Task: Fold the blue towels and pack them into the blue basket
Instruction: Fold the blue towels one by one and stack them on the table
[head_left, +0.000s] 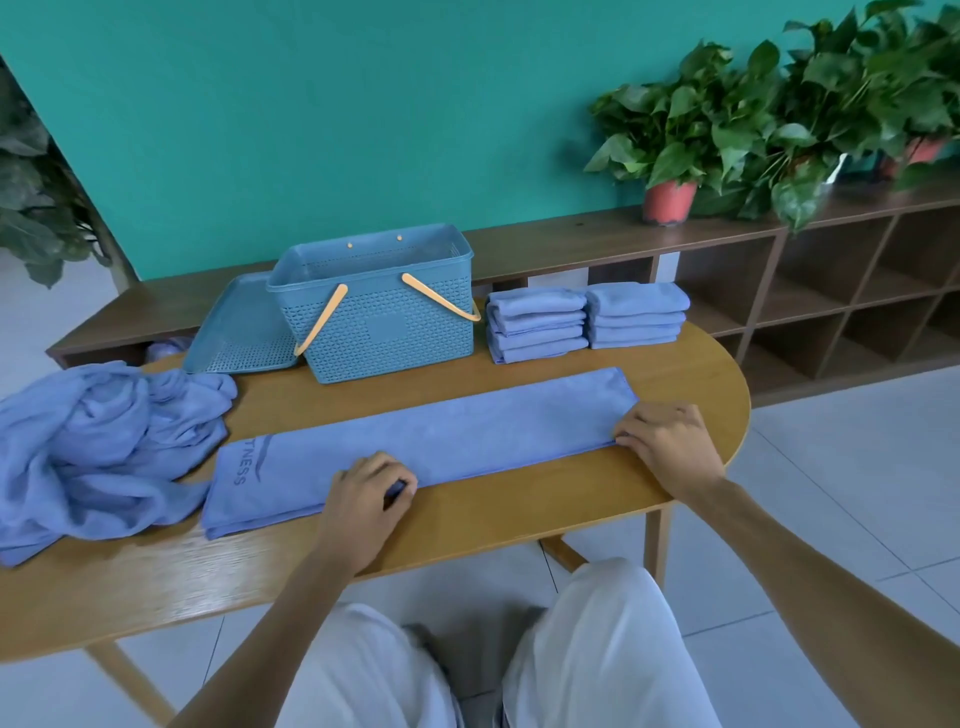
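Note:
A long blue towel (441, 441), folded into a narrow strip, lies across the wooden table (467, 525). My left hand (369, 493) pinches its near edge around the middle. My right hand (667, 441) grips the strip's right end at the near corner. Behind the strip stands the blue basket (379, 322), its two orange handles hanging down and nothing visible inside. Two stacks of folded blue towels (587, 322) sit to the right of the basket. A heap of unfolded blue towels (98, 447) lies at the table's left end.
The basket's blue lid (239, 332) leans against its left side. A low brown shelf unit (779, 291) runs along the teal wall behind, with potted plants (727, 130) on top. My knees in white trousers (467, 665) are under the table's near edge.

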